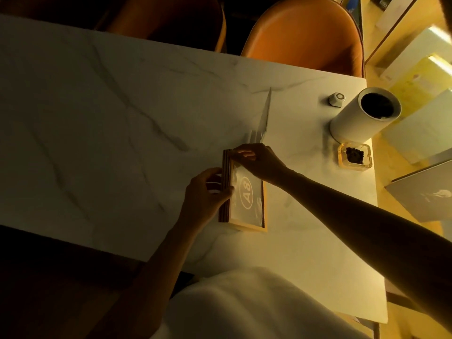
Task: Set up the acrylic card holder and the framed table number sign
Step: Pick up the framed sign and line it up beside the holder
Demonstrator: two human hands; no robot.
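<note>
Okay, white marble-look bench (102, 113) fills most of the view, dim warm light. Two orange chairs (305, 33) sit at its far edge. White fabric (244, 307) in the near foreground, cannot tell what it is. White cylinder (364, 116) with a dark open top stands near the bench's right edge. Wooden-framed sign (247, 196) stands on the bench in the middle, tilted, its pane printed "A8" in a circle. Clear acrylic holder (263, 116) stands just beyond the sign, edge-on and hard to make out, apart from it. Left hand (208, 194) grips the sign's left frame edge, thumb on the front, fingers wrapped behind. Right hand (259, 162) pinches the sign's top left corner, fingers closed on the frame. Glass ashtray (354, 155) with dark contents sits just in front of the cylinder. Small white hexagonal button (337, 99) sits left of the cylinder's top.
</note>
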